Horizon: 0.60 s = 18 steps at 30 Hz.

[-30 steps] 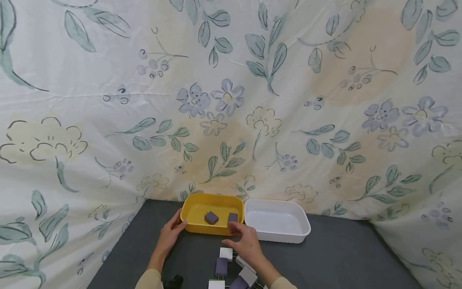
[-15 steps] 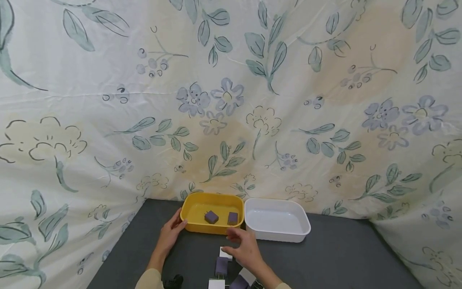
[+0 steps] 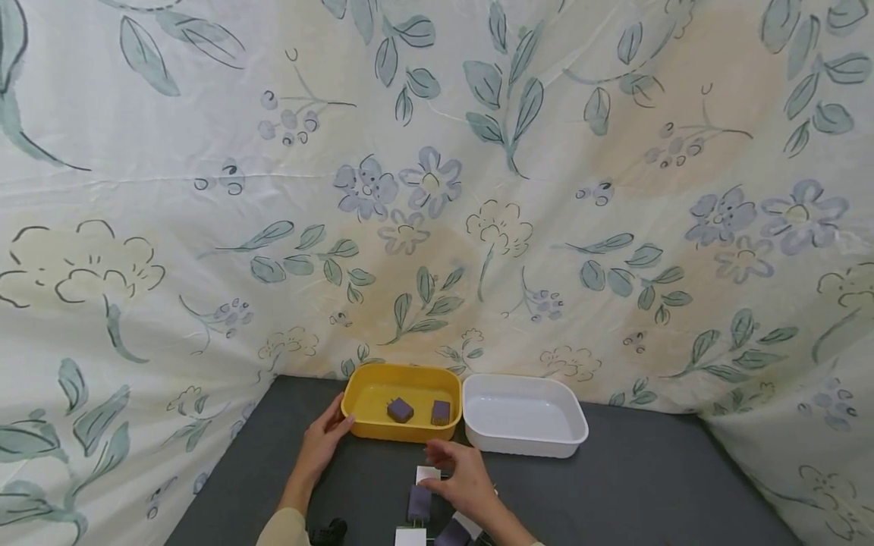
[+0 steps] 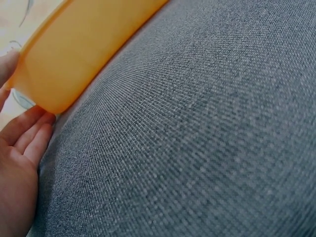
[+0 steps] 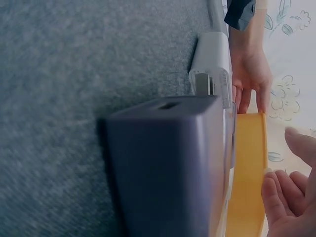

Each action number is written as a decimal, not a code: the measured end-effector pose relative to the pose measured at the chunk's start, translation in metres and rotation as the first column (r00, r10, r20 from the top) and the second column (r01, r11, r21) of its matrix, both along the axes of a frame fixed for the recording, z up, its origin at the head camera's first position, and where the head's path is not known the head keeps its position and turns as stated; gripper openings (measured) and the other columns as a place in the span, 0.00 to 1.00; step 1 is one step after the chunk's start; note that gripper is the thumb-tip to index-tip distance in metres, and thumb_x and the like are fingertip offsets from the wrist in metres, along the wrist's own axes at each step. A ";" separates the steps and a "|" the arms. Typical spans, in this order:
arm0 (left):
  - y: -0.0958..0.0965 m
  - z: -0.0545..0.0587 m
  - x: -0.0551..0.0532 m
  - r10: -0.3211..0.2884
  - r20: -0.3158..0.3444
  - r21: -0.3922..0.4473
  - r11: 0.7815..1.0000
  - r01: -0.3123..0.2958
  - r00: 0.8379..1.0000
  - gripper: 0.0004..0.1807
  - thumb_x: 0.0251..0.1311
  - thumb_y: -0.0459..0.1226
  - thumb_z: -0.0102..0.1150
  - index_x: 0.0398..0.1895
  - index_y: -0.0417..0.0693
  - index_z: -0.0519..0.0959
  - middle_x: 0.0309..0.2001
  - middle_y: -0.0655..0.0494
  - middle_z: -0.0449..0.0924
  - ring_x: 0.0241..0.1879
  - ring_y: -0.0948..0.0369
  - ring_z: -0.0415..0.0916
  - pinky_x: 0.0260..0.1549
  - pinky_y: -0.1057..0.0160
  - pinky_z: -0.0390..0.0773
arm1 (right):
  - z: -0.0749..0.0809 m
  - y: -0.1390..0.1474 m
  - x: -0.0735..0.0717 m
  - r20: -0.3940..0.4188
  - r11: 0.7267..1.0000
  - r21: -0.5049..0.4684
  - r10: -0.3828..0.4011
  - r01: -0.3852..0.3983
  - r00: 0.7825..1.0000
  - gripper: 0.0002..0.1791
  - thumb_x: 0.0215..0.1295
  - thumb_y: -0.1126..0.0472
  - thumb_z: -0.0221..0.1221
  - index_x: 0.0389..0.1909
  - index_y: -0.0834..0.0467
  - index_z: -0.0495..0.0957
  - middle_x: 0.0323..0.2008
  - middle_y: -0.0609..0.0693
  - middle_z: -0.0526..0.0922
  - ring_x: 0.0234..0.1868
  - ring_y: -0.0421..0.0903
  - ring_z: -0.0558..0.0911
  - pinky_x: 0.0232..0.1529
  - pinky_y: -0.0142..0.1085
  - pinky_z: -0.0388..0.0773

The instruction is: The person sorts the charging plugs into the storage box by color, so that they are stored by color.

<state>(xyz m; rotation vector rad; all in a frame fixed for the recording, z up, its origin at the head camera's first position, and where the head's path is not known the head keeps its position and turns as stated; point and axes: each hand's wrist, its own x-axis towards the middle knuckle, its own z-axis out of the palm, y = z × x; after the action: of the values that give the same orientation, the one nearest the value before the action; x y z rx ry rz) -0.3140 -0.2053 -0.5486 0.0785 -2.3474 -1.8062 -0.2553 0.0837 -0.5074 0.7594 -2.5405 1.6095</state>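
Clearly, the yellow tray [image 3: 401, 434] holds two purple adapters: one [image 3: 400, 411] lies left of the middle, turned at an angle with its prongs toward the far left, and the other [image 3: 441, 412] sits near the right-hand end, set squarer to the walls. The white tray [image 3: 524, 444] stands just beside it on the right, their neighbouring ends about meeting, its pale inner floor in plain sight.

At the yellow tray's left end the left hand [image 3: 321, 441] holds the corner, thumb at the rim and fingers along the outer wall. The right hand [image 3: 467, 472] is in front of the trays, bent fingers and thumb spread apart with a gap between their tips, pinching nothing.

Below the yellow tray, on the dark grey bench [image 3: 642, 493], more adapters lie close together. A white adapter [image 3: 422, 473] is partly covered by the right thumb; whether they touch I cannot tell. A purple adapter [image 3: 419, 502] lies just nearer, and another white adapter [image 3: 410, 537] runs off the bottom edge. Others are partly hidden beneath the right wrist.
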 end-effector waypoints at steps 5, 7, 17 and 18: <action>-0.001 -0.001 -0.001 -0.005 0.009 0.014 1.000 0.005 1.000 0.35 0.59 0.50 0.56 0.69 0.63 0.57 0.67 0.54 0.63 0.65 0.56 0.62 0.62 0.50 0.64 | -0.002 0.001 0.000 0.071 0.997 0.033 0.072 -0.074 0.995 0.31 0.42 0.58 0.72 0.50 0.63 0.76 0.43 0.55 0.83 0.42 0.44 0.82 0.41 0.29 0.80; -0.001 -0.001 -0.001 -0.006 0.011 0.018 1.000 0.006 1.000 0.34 0.59 0.50 0.56 0.69 0.63 0.57 0.67 0.56 0.63 0.65 0.57 0.62 0.63 0.51 0.63 | -0.002 0.001 0.001 0.097 0.994 0.032 0.102 -0.105 0.990 0.32 0.42 0.59 0.72 0.51 0.65 0.76 0.44 0.56 0.83 0.42 0.44 0.82 0.41 0.29 0.80; -0.001 -0.001 0.000 -0.010 0.006 0.016 1.000 0.010 1.000 0.34 0.60 0.49 0.55 0.70 0.62 0.56 0.67 0.54 0.63 0.65 0.56 0.62 0.63 0.51 0.63 | -0.004 0.000 0.007 0.108 0.983 0.030 0.179 -0.183 0.978 0.31 0.42 0.63 0.72 0.51 0.66 0.75 0.44 0.59 0.82 0.40 0.46 0.83 0.40 0.31 0.81; -0.001 -0.001 0.000 -0.009 0.007 0.012 1.000 0.009 1.000 0.34 0.60 0.49 0.55 0.70 0.62 0.56 0.67 0.53 0.63 0.65 0.56 0.62 0.63 0.51 0.63 | -0.004 0.000 0.007 0.101 0.982 0.037 0.179 -0.184 0.979 0.32 0.41 0.63 0.72 0.51 0.67 0.75 0.44 0.60 0.82 0.40 0.46 0.83 0.40 0.31 0.81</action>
<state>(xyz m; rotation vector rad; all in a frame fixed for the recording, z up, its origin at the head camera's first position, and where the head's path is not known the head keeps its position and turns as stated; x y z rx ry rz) -0.3140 -0.2060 -0.5493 0.0761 -2.3452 -1.8269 -0.2479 0.0837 -0.5117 0.9673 -2.6531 1.6838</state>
